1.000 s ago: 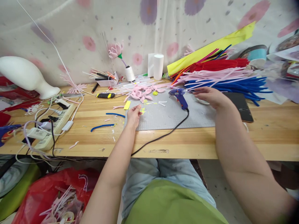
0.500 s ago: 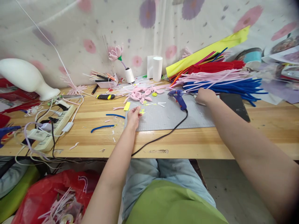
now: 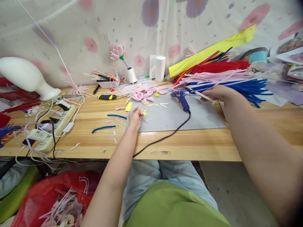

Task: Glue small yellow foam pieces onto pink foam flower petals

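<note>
Near the left edge of the grey cutting mat (image 3: 163,121), my left hand (image 3: 135,117) is closed in a pinch on a small yellow star-shaped piece (image 3: 143,112). A thin white strand shows beside it. My right hand (image 3: 210,93) is closed around a slim tool with a pale handle (image 3: 205,97), its dark end pointing left toward the glue gun. The tool's exact kind is not clear. A blue glue gun (image 3: 182,100) lies on the mat between my hands, its black cord running toward the front edge. Pink fuzzy petals (image 3: 143,94) are heaped behind my left hand.
Blue pipe cleaners (image 3: 246,90) lie bundled at right, beneath pink and red ones. A yellow-black utility knife (image 3: 107,97) and a power strip (image 3: 56,129) with tangled cables are at left. A pink flower (image 3: 117,53) stands in a white spool. A red bag (image 3: 59,189) of scraps sits below.
My right hand has lifted slightly with the slim tool, whose length now shows. My right forearm has shifted right, covering much of the black object there. My left hand has stayed almost still.
</note>
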